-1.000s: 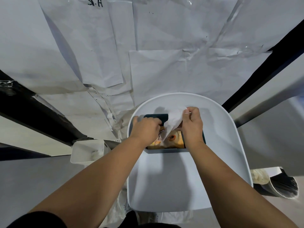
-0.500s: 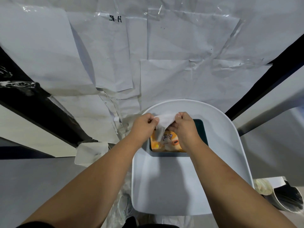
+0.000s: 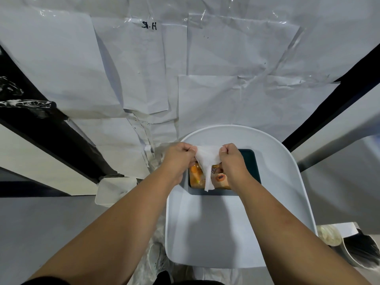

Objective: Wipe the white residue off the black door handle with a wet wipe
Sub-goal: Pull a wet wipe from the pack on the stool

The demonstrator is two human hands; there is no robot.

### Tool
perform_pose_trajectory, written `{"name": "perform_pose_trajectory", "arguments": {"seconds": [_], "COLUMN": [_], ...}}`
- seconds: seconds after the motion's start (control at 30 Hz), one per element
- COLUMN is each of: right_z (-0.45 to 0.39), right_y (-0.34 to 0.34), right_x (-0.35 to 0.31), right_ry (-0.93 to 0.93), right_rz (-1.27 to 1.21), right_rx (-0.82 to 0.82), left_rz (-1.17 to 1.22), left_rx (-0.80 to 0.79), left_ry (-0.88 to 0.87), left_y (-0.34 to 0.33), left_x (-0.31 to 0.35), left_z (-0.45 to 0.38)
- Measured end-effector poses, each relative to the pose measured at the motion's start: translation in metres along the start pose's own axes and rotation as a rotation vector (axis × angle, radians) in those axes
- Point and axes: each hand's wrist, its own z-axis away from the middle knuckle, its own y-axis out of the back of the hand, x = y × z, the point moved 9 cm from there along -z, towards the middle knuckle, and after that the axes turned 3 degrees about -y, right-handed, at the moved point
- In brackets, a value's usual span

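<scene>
A white wet wipe (image 3: pixel 207 161) is stretched between my left hand (image 3: pixel 178 159) and my right hand (image 3: pixel 232 161), each pinching an upper corner; its lower end hangs loose. Under it lies an orange wipe pack (image 3: pixel 221 178) in a dark teal tray (image 3: pixel 251 167) on a white stool seat (image 3: pixel 226 223). At the far left a black door handle (image 3: pixel 30 104) sticks out, streaked with white residue. Both hands are well to the right of the handle.
The wall ahead is covered with taped white paper sheets (image 3: pixel 185 68). A small white container (image 3: pixel 115 190) sits on the floor left of the stool. A bowl and a black brush (image 3: pixel 359 249) lie at the lower right. Black frame bars run on both sides.
The wipe has come out of the pack and my hands have spread it apart. The camera has tilted up, bringing the handle into view at the left.
</scene>
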Motion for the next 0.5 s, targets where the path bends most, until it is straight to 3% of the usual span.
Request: {"name": "perform_pose_trajectory", "arguments": {"seconds": [0.23, 0.5], "right_z": [0.007, 0.017], "right_y": [0.014, -0.024], "right_x": [-0.012, -0.009], "right_ry": [0.156, 0.162], "right_rz": [0.017, 0.053], "right_rx": [0.016, -0.279], "left_rz": [0.061, 0.116], "left_rx": [-0.034, -0.07], "left_ry": [0.016, 0.089], "left_y": [0.002, -0.006], "left_x": [-0.005, -0.016], "left_z": [0.003, 0.005]}}
